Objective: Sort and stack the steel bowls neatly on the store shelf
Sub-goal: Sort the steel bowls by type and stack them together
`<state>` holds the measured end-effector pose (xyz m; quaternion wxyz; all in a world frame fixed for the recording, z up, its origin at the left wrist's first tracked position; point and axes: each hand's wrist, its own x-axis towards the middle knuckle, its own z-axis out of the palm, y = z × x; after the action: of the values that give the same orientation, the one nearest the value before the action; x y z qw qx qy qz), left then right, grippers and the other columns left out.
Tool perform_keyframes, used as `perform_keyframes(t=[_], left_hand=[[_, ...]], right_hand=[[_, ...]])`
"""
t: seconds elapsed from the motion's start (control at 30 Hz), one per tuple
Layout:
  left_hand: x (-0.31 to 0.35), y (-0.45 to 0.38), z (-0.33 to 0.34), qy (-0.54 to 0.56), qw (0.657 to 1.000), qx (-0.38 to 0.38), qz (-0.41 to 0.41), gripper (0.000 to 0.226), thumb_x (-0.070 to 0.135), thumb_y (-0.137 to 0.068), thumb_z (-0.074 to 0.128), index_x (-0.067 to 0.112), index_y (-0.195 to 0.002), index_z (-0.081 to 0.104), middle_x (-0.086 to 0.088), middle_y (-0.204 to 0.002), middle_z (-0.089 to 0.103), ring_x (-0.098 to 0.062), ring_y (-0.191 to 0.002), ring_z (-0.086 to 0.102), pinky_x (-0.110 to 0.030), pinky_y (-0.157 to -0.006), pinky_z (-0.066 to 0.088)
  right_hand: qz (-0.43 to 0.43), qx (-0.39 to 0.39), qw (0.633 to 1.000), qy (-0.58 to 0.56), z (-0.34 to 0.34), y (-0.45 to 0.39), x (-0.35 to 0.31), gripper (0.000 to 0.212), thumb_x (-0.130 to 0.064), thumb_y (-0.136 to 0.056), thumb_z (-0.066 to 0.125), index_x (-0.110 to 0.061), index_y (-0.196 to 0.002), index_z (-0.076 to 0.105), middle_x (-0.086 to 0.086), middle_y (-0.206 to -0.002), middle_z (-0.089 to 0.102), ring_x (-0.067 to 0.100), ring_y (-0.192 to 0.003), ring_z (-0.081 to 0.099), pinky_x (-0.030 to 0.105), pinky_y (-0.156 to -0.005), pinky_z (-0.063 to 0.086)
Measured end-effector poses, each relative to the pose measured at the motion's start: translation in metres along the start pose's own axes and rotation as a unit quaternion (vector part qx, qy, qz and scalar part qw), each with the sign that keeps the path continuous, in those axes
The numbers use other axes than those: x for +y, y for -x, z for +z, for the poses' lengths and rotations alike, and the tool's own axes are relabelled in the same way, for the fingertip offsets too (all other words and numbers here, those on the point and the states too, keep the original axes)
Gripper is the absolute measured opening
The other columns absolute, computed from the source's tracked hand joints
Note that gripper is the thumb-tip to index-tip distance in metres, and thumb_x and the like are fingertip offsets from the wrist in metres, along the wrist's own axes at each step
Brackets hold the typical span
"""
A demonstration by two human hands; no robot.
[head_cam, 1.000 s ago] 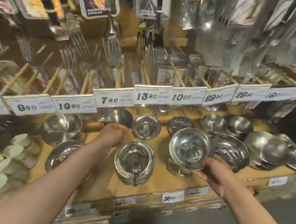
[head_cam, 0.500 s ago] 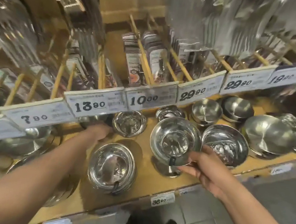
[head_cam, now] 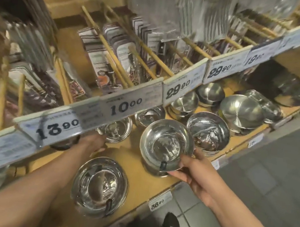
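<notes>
We view a store shelf of steel bowls from above, with both arms reaching in. The right hand pinches the near rim of a wide-rimmed steel bowl, fingers curled under the rim and thumb on top, holding it just above a small stack at the shelf front. The left hand reaches under the upper shelf's price rail toward a dark bowl; its fingers are hidden by the rail, so we cannot tell whether they grip anything.

Progress, as we judge it: partly done. A tidy nested stack of bowls sits at front left, and further stacks stand behind and to the right, namely a deep shiny bowl, two matte bowl stacks and a large shallow bowl. Two small bowls stand near the back, apparently single. The held bowl is not yet set down, and the rear bowls seem still to need sorting.

Legible writing: tags on the upper rail read 13.90, 10.00, 29.90, 29.90 and 19.90; a tag on the lower shelf edge reads 36.90. The smaller print is too blurred to read, and no brand can be made out.
</notes>
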<state>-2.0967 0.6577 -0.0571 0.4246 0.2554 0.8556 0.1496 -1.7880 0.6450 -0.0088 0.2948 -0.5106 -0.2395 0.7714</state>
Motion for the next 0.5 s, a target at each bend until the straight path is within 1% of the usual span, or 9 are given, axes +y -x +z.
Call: perform_keyframes(t=[0.07,0.2,0.23,0.27,0.3,0.33,0.37,0.43,0.5], left_hand=[[0.004,-0.002,0.003,-0.014,1.0,0.007,0.014,0.023,0.027,-0.102,0.057,0.006,-0.102,0.067,-0.01,-0.096,0.072,-0.02,-0.069,0.062,-0.026,-0.061,0.051],[0.011,0.002,0.006,0.106,0.994,-0.01,0.022,0.02,0.009,-0.101,0.055,0.008,-0.081,0.058,-0.007,-0.08,0.06,-0.013,-0.058,0.06,-0.013,-0.039,0.045],[0.014,0.007,0.006,0.125,0.992,-0.021,0.025,0.022,0.007,-0.102,0.053,0.009,-0.08,0.057,-0.008,-0.081,0.059,-0.014,-0.059,0.062,-0.012,-0.041,0.047],[0.015,0.01,0.004,0.141,0.989,-0.029,0.026,0.019,0.006,-0.102,0.052,0.008,-0.085,0.059,-0.009,-0.086,0.06,-0.017,-0.066,0.064,-0.015,-0.054,0.053],[0.016,0.014,0.001,0.168,0.985,-0.036,0.03,0.014,0.004,-0.103,0.05,0.005,-0.097,0.062,-0.009,-0.092,0.061,-0.021,-0.071,0.064,-0.023,-0.066,0.056],[0.016,0.017,-0.003,0.199,0.979,-0.047,0.021,0.016,0.0,-0.102,0.047,0.0,-0.109,0.061,-0.011,-0.093,0.062,-0.022,-0.069,0.064,-0.029,-0.067,0.056],[0.015,0.021,-0.008,0.231,0.971,-0.059,0.006,0.018,-0.003,-0.102,0.044,-0.003,-0.115,0.057,-0.015,-0.087,0.064,-0.022,-0.059,0.065,-0.03,-0.059,0.056],[0.012,0.028,-0.019,0.259,0.964,-0.065,-0.004,0.012,-0.006,-0.103,0.041,-0.002,-0.1,0.052,-0.02,-0.071,0.064,-0.019,-0.038,0.064,-0.027,-0.039,0.055],[0.01,0.036,-0.029,0.284,0.957,-0.053,0.0,0.017,-0.011,-0.1,0.041,0.003,-0.095,0.051,-0.02,-0.077,0.062,-0.018,-0.035,0.063,-0.026,-0.033,0.052]], right_hand=[[-0.011,-0.001,1.0,-0.006,-0.002,0.008,0.001,0.058,0.019,-0.083,0.053,-0.014,-0.131,0.05,0.02,-0.111,0.075,0.037,-0.096,0.075,0.039,-0.072,0.065],[-0.018,0.008,1.0,-0.009,-0.008,0.025,-0.003,0.052,0.016,-0.088,0.05,-0.012,-0.131,0.047,0.023,-0.105,0.076,0.039,-0.095,0.075,0.041,-0.077,0.064],[-0.022,0.013,1.0,-0.009,-0.009,0.027,-0.006,0.05,0.016,-0.088,0.05,-0.011,-0.13,0.046,0.023,-0.104,0.076,0.039,-0.095,0.075,0.041,-0.076,0.064],[-0.026,0.018,0.999,-0.01,-0.011,0.03,-0.008,0.049,0.015,-0.089,0.051,-0.011,-0.13,0.046,0.022,-0.103,0.076,0.039,-0.095,0.075,0.04,-0.076,0.064],[-0.029,0.022,0.999,-0.01,-0.012,0.033,-0.011,0.047,0.015,-0.089,0.051,-0.01,-0.129,0.046,0.021,-0.103,0.077,0.038,-0.094,0.075,0.04,-0.075,0.064],[-0.033,0.023,0.999,-0.011,-0.014,0.035,-0.013,0.046,0.014,-0.089,0.052,-0.008,-0.129,0.047,0.021,-0.103,0.077,0.037,-0.094,0.076,0.038,-0.073,0.065],[-0.036,0.022,0.999,-0.012,-0.016,0.037,-0.015,0.046,0.013,-0.088,0.053,-0.006,-0.13,0.047,0.021,-0.105,0.076,0.036,-0.094,0.076,0.038,-0.072,0.065],[-0.037,0.017,0.999,-0.013,-0.02,0.039,-0.018,0.047,0.013,-0.087,0.054,-0.002,-0.131,0.048,0.021,-0.111,0.075,0.036,-0.095,0.076,0.037,-0.073,0.065],[-0.033,0.012,0.999,-0.016,-0.025,0.042,-0.022,0.046,0.012,-0.088,0.056,0.0,-0.132,0.048,0.023,-0.114,0.073,0.037,-0.095,0.075,0.037,-0.072,0.065]])
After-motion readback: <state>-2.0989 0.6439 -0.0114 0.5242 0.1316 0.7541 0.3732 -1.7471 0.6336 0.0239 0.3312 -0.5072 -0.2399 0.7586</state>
